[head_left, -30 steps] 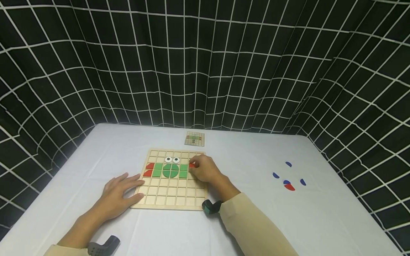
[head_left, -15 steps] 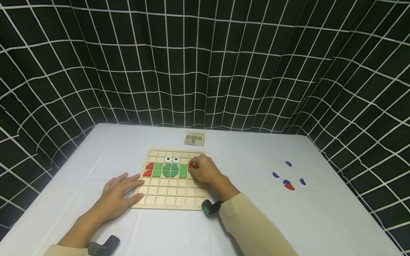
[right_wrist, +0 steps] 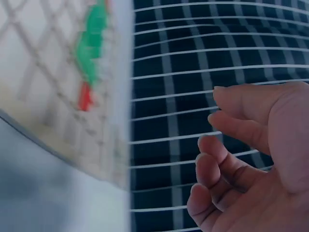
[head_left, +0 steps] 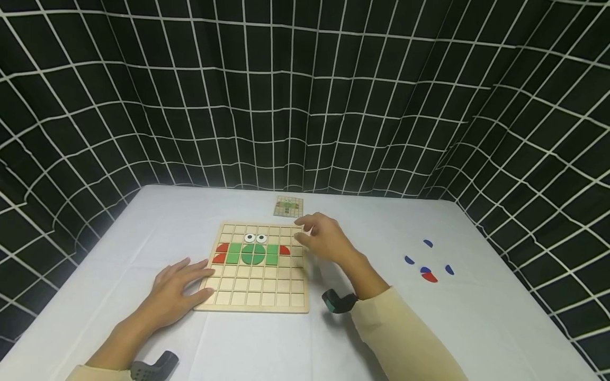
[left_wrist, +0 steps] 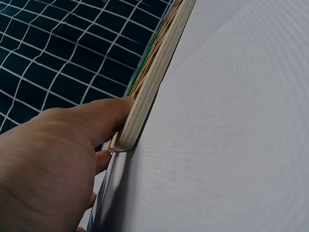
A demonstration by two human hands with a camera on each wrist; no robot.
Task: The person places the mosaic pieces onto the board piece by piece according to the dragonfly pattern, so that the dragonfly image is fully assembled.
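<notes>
A square wooden grid board (head_left: pixel 257 300) lies on the white table with flat coloured pieces in its cells. Two eye pieces (head_left: pixel 256 238) sit above a green circle (head_left: pixel 253 254) made of quarter pieces. Green squares (head_left: pixel 233 253) flank the circle. Two red quarter pieces (head_left: pixel 220 257) are at the left end, and one red quarter piece (head_left: pixel 284 250) is at the right. My left hand (head_left: pixel 178 288) rests its fingertips on the board's left edge, as the left wrist view also shows. My right hand (head_left: pixel 326 238) hovers by the board's upper right corner, fingers loosely bent, holding nothing.
A small pattern card (head_left: pixel 288 206) lies behind the board. To the right, several blue half-round pieces (head_left: pixel 449 270) and one red quarter piece (head_left: pixel 430 277) lie loose on the tablecloth (head_left: pixel 371 328). A black curtain with white grid lines (head_left: pixel 305 95) surrounds the table.
My right hand has let go of the red quarter piece, which now lies in its cell, and has moved up and right off it. The left hand stays where it was.
</notes>
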